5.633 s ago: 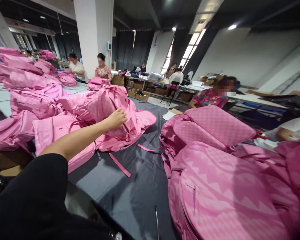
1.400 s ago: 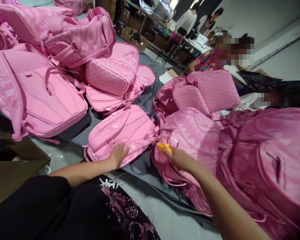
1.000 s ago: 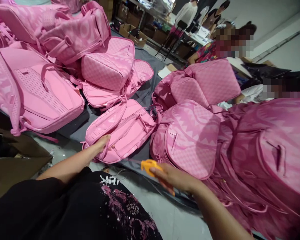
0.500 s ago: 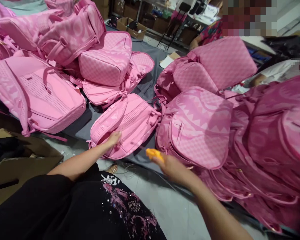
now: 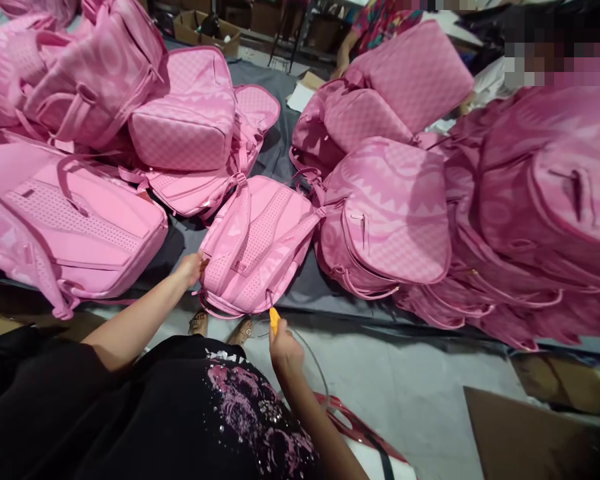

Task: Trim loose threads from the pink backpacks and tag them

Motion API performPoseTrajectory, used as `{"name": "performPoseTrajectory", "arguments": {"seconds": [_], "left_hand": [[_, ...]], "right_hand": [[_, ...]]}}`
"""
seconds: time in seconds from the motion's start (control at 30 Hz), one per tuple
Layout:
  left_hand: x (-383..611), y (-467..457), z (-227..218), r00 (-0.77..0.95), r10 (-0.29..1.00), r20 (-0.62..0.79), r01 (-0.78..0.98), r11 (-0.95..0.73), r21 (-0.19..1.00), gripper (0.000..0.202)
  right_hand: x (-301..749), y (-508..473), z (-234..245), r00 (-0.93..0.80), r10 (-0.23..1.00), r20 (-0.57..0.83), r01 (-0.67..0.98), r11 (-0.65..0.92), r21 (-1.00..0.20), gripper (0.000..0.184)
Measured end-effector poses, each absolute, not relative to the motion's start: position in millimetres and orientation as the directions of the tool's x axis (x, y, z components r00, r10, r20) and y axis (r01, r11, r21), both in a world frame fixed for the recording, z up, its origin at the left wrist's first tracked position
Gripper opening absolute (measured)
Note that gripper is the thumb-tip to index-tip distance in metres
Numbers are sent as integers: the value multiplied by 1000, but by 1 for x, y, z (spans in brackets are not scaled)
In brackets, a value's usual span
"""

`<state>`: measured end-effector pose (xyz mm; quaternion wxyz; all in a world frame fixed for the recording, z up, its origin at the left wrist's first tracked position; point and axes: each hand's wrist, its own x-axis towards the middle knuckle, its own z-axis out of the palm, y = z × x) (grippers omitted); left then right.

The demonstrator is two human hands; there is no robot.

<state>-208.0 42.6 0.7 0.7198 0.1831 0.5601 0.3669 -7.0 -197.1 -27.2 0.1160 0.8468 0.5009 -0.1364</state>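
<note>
A pink backpack [image 5: 260, 243] lies back-side up at the near edge of the dark-covered table [image 5: 310, 290], its mesh panel and straps showing. My left hand [image 5: 191, 268] grips its lower left corner, fingers closed on the fabric. My right hand [image 5: 284, 347] is closed round a small orange tool [image 5: 275, 319], whose tip touches the backpack's bottom edge. A thin tube or cord loops from that hand toward the floor.
Many more pink backpacks are piled left [image 5: 70, 220], behind [image 5: 185, 127] and right [image 5: 390, 220] of it. Other people sit at the far side of the table. Cardboard [image 5: 530, 433] lies on the grey floor to the right, and my sandalled feet [image 5: 220, 327] show below the table edge.
My view has tipped down. My left hand slid to the backpack's left corner and gripped it. My right hand drew back from beside the backpack and brought the orange tool to its bottom edge.
</note>
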Motion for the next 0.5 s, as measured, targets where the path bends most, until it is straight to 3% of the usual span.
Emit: {"name": "performPoseTrajectory", "arguments": {"seconds": [0.13,0.3,0.4,0.5], "left_hand": [[-202,51,-4,248,666,-704,-320,742,589,28],[-201,51,-11,549,660,-512,-504,751,427,43],[-203,52,-16,627,660,-414,-529,751,396,53],[-199,53,-19,649,636,-417,-509,771,383,58]], "right_hand": [[-17,-179,-56,501,810,-303,852,-523,12,30],[-17,-187,-61,531,814,-237,832,-553,-34,30],[-19,-187,-55,550,806,-219,816,-574,-62,32],[-20,-182,-49,590,759,-274,779,-625,-53,33]]}}
